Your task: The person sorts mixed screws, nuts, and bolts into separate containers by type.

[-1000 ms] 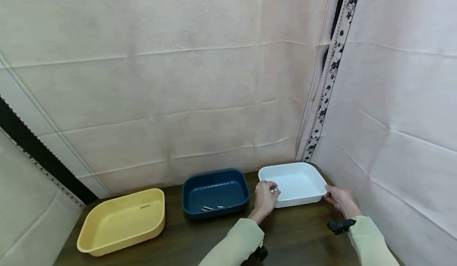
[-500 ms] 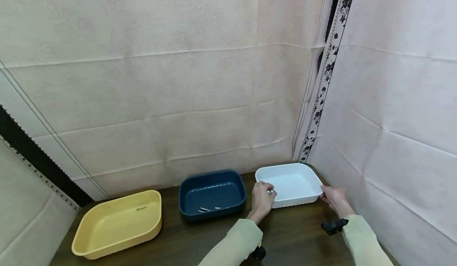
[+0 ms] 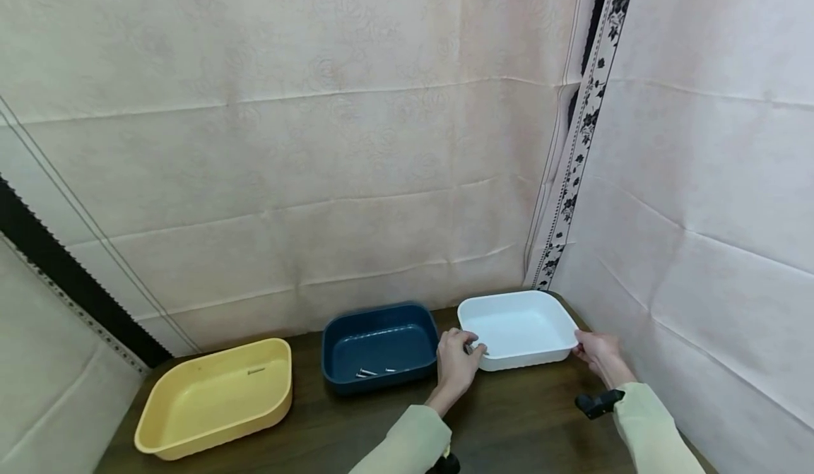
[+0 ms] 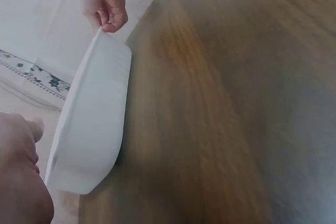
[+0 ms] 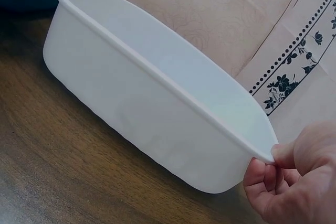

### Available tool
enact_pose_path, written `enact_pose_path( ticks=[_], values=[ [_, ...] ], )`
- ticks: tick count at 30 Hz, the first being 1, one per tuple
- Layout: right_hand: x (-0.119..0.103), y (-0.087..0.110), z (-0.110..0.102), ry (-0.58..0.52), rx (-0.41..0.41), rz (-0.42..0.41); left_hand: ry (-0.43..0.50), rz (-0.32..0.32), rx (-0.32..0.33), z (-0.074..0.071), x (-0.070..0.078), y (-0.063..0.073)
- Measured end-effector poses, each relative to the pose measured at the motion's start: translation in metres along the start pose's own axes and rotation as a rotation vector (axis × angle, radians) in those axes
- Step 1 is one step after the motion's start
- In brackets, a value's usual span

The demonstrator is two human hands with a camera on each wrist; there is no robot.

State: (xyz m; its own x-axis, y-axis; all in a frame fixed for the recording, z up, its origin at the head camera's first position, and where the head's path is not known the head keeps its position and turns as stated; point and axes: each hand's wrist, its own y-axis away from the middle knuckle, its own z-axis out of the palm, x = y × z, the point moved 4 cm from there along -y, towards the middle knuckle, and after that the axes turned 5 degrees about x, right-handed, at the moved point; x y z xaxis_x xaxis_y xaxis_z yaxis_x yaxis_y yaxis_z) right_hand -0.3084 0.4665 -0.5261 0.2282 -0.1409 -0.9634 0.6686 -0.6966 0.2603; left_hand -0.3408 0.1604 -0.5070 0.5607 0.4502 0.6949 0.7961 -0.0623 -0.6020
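My left hand [image 3: 456, 362] is at the left end of the white tray [image 3: 521, 329], fingers curled and pinching a small shiny metal piece that looks like a screw [image 3: 469, 349], mostly hidden by the fingers. With thumb and fingers my right hand [image 5: 294, 182] grips the tray's rim at its right corner. In the left wrist view the left hand [image 4: 21, 166] shows only in part, beside the tray's outer wall [image 4: 97, 114]. Left of the white tray stands a dark blue tray [image 3: 381, 382] with several screws [image 3: 367, 373] lying in it.
A yellow tray [image 3: 216, 437] with one screw [image 3: 256, 371] in it stands at the far left. All three trays rest on a dark wooden table [image 3: 502, 417]. Pale cloth [image 3: 356, 142] hangs close behind and to the right.
My left hand has moved left from over the white tray's near-left part to its left edge, still pinching the metal piece. The right hand keeps its grip on the rim.
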Motion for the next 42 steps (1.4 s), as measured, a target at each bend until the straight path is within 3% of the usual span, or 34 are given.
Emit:
enact_pose_path(
  ticks=[5, 15, 21, 28, 35, 42],
  values=[
    [-0.001, 0.0, -0.003, -0.011, 0.004, -0.002, 0.082, -0.043, -0.009, -0.024, -0.006, 0.013],
    [-0.002, -0.001, -0.005, 0.007, 0.003, 0.016, 0.157, -0.034, -0.006, -0.077, -0.01, 0.044],
    [-0.005, 0.0, -0.004, -0.015, -0.004, 0.022, 0.15, -0.033, -0.021, -0.106, -0.016, 0.068],
    [-0.004, -0.001, -0.002, -0.004, -0.013, 0.018, 0.148, -0.184, -0.182, -0.132, -0.03, 0.096],
    [-0.003, 0.0, -0.001, -0.029, -0.02, 0.024, 0.084, -0.167, -0.28, -0.154, -0.048, 0.12],
    [-0.003, 0.0, 0.0, -0.001, -0.015, 0.047, 0.084, -0.202, -0.417, -0.163, -0.063, 0.138]
  ],
)
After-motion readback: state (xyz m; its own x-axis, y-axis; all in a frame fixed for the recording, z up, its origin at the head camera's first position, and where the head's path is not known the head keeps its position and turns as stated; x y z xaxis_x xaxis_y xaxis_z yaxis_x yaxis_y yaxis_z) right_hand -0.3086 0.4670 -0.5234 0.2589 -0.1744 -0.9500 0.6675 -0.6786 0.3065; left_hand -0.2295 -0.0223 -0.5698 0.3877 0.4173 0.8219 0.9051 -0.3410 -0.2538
